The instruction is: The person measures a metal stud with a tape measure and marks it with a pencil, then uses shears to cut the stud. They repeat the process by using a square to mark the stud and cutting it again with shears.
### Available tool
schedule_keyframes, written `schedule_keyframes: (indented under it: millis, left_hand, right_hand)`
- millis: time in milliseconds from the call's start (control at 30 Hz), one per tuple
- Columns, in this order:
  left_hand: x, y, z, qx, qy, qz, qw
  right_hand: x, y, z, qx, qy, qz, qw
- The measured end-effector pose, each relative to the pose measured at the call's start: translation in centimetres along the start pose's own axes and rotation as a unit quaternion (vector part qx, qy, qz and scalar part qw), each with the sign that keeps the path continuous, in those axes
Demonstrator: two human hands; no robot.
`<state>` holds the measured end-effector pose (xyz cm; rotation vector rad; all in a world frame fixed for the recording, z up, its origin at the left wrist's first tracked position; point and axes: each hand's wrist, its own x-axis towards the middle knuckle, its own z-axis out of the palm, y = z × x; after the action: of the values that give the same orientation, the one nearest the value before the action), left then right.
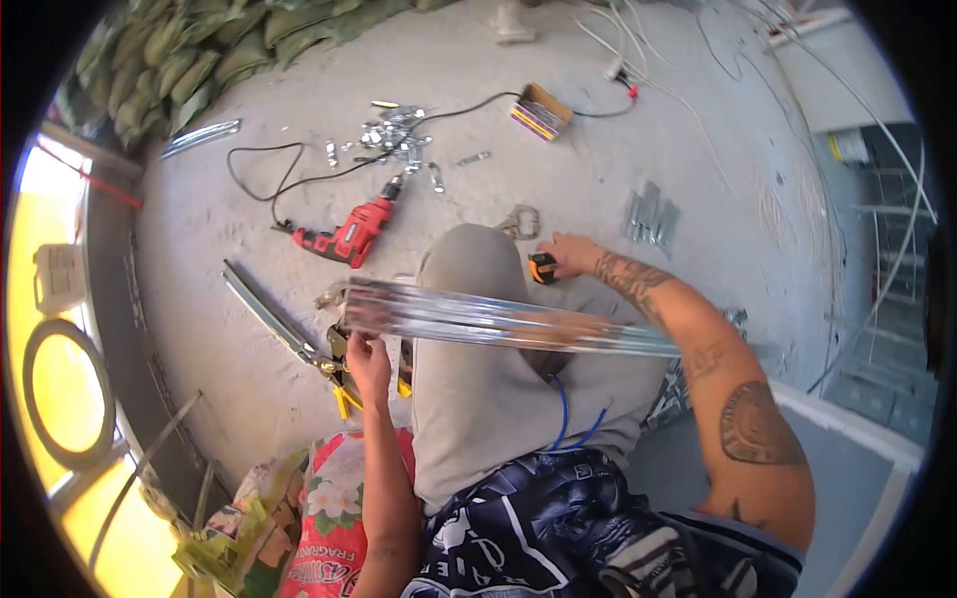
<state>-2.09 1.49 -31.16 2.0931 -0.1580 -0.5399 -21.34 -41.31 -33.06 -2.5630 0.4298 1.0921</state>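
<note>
My left hand (369, 367) pinches the left end of a bundle of long, shiny metal profiles (469, 317), which lies across my thighs and passes under my right forearm. My right hand (571, 255) is closed at the side of a black and orange tape measure (541, 267) beside my knee; the thumb and some fingers are partly hidden. Tin snips with yellow handles (344, 397) lie near my left hand. Just beyond my knee is a metal locking clamp (519, 221).
A red corded drill (349, 234) lies ahead on the floor, near scattered metal brackets (394, 130) and a small open box (541, 112). Short metal pieces (650, 215) lie to the right. Stacked sacks (189, 60) line the back left. A red printed bag (334, 488) is beside me.
</note>
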Motion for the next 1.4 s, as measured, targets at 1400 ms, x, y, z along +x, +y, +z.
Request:
schedule_keyframes:
  millis: [1400]
  left_hand:
    - [-1.4,18.8,-8.6,-0.490,0.011,-0.070,0.869]
  right_hand:
    - [-28.2,-11.9,-0.4,0.873,0.239,-0.314,0.286]
